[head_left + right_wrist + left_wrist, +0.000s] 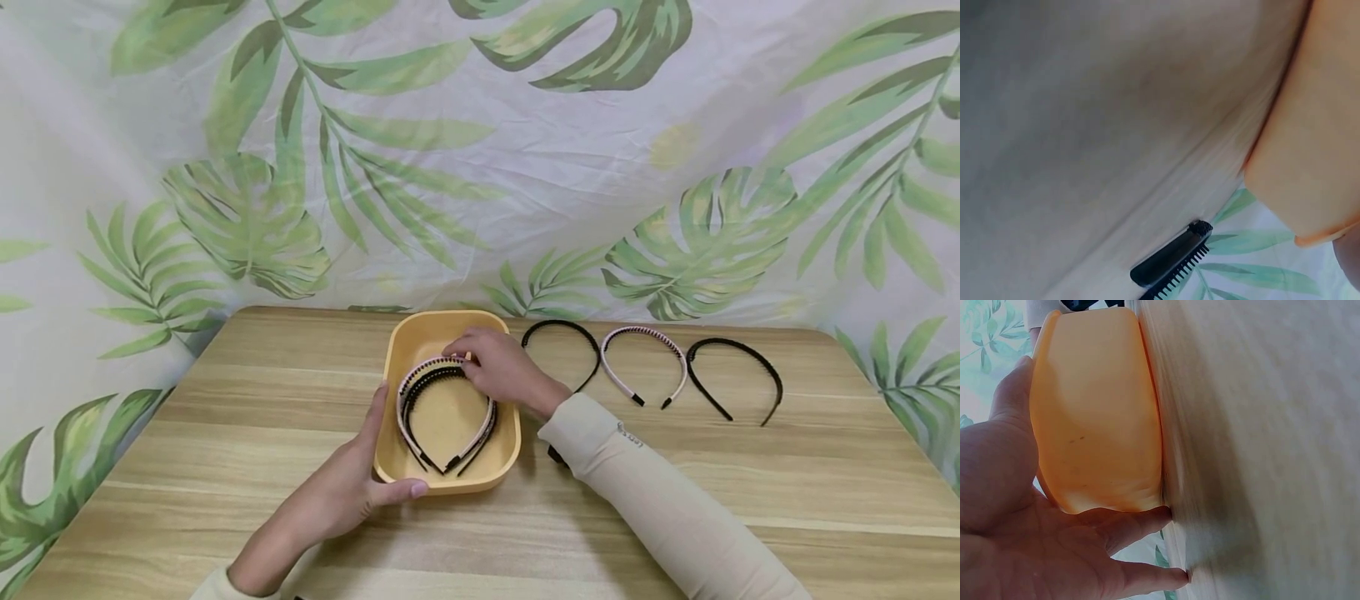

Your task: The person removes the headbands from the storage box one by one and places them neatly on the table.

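The box (446,429) at the left hand (337,483) looks like smooth, matt plastic. The headbands (429,379) under the right hand (498,358) look like toothed plastic; near that hand, a black band (1169,255) has a faint gloss. Beneath both hands, the table (262,417) is smooth and wood-grained. Beyond them hangs a creased cloth curtain (540,175). The sleeve (660,492) is matt cloth.

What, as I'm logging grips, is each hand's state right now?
Left hand: open, against the yellow rectangular plastic bin.
Right hand: at the slim pink toothed headband inside; whether gripping, cannot be told.
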The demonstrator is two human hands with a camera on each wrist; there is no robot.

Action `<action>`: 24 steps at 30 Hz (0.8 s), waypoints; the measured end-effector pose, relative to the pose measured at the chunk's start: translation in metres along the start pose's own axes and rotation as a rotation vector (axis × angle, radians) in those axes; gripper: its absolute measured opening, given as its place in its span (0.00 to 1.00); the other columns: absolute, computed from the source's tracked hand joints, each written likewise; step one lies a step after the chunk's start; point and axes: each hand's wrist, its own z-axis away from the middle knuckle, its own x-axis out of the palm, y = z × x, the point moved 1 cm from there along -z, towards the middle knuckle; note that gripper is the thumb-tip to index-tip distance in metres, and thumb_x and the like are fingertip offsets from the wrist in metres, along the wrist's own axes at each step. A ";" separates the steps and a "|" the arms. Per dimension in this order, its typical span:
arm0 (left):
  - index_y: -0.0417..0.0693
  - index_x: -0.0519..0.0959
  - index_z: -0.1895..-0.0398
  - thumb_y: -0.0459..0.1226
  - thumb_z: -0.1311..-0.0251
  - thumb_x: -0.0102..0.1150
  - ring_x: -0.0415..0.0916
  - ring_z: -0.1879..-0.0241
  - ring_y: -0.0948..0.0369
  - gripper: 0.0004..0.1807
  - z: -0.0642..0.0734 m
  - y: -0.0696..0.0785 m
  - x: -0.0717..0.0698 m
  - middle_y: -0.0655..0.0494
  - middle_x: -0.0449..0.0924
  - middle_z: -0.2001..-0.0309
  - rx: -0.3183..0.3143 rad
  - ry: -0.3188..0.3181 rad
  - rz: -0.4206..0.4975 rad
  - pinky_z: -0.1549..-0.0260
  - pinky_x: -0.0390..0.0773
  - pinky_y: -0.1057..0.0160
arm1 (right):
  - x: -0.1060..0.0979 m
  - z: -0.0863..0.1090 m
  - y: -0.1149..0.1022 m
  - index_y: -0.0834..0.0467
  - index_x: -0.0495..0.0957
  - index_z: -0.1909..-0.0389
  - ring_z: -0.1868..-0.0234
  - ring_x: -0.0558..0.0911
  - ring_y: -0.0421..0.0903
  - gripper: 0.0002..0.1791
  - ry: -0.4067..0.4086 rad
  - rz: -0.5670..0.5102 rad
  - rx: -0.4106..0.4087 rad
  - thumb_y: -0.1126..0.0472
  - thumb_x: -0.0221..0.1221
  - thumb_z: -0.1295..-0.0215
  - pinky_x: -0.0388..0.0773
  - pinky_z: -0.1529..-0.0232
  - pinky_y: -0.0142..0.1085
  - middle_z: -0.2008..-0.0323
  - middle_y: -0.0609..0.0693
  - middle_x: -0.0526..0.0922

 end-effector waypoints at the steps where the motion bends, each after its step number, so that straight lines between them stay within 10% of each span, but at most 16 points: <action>1: 0.49 0.25 0.15 0.52 0.43 0.77 0.75 0.33 0.47 0.74 0.000 0.000 0.000 0.26 0.57 0.22 -0.001 -0.001 -0.001 0.33 0.69 0.39 | 0.000 0.000 0.000 0.56 0.88 0.46 0.58 0.82 0.45 0.16 0.000 -0.011 0.007 0.70 0.58 0.28 0.78 0.55 0.38 0.58 0.51 0.87; 24: 0.54 0.25 0.14 0.52 0.44 0.77 0.77 0.35 0.48 0.74 -0.001 -0.001 0.000 0.26 0.58 0.22 -0.011 0.005 -0.009 0.34 0.69 0.39 | -0.012 -0.001 0.002 0.60 0.87 0.46 0.60 0.81 0.44 0.17 -0.028 -0.233 0.056 0.74 0.56 0.29 0.77 0.57 0.30 0.58 0.55 0.87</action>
